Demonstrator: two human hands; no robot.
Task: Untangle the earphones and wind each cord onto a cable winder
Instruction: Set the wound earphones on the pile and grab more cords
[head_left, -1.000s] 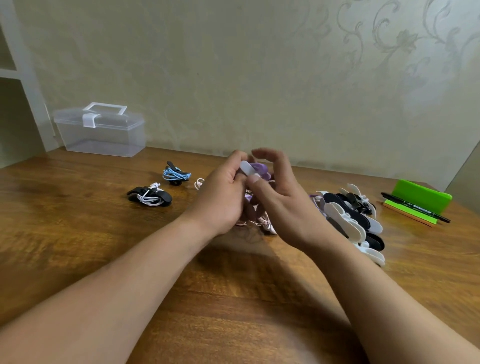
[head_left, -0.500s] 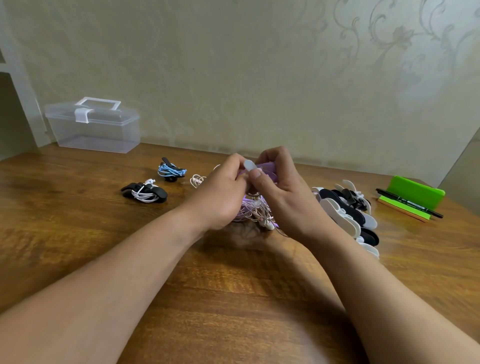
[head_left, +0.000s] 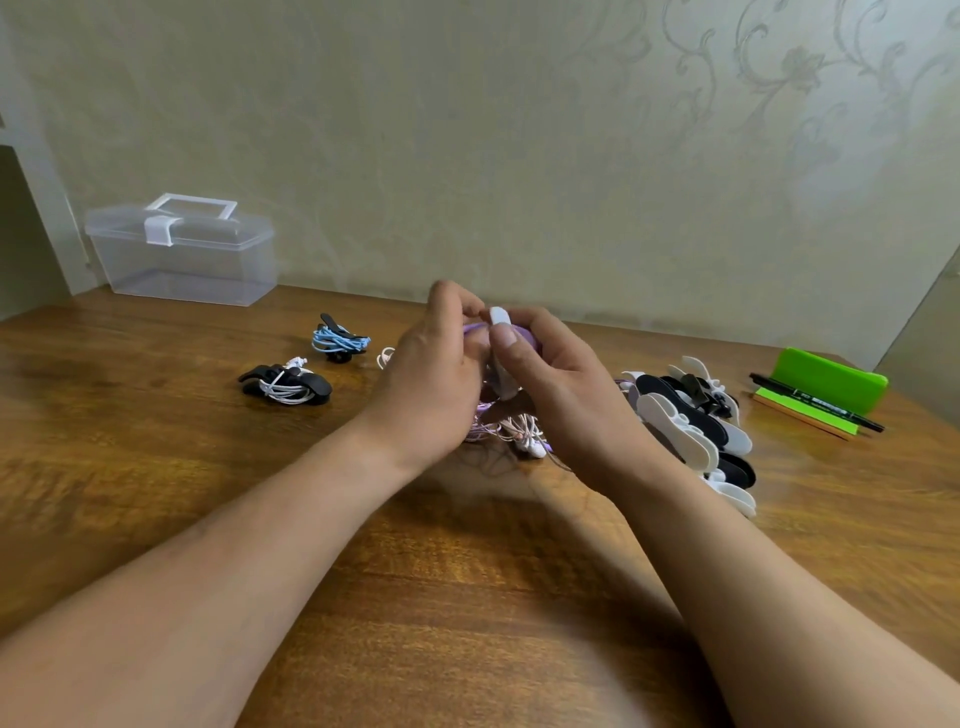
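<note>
Within the last second the white cable winder (head_left: 503, 382) has been tipped from a slant to stand nearly upright between the hands. The purple cord (head_left: 475, 328), which a second ago showed only on the right of the winder, now shows on both sides of its upper part. I read that as another turn being laid round the winder, so this earphone is partway wound and not yet finished. The left grip (head_left: 431, 374) is clenched, fingers curled over the top and pinching the cord just beside the winder. The right grip (head_left: 561, 384) is grasping the winder itself, its thumb pressed flat on the near face and its fingers curled behind. The winder is held in the air, above the tangle of earphones (head_left: 519, 434), which lies on the counter (head_left: 467, 597) under the two wrists; loose purple strands run up from that tangle toward the hands, so the cord is probably not yet free of it. The winder's long axis runs almost vertically: the rounded upper end points up and slightly toward the wall, and the lower end points down at the tangle. Two wound winders lie well apart to the left, a black one with white cord (head_left: 285, 384) and a black one with blue cord (head_left: 340, 340), and spare winders (head_left: 691, 421) are heaped to the right.
</note>
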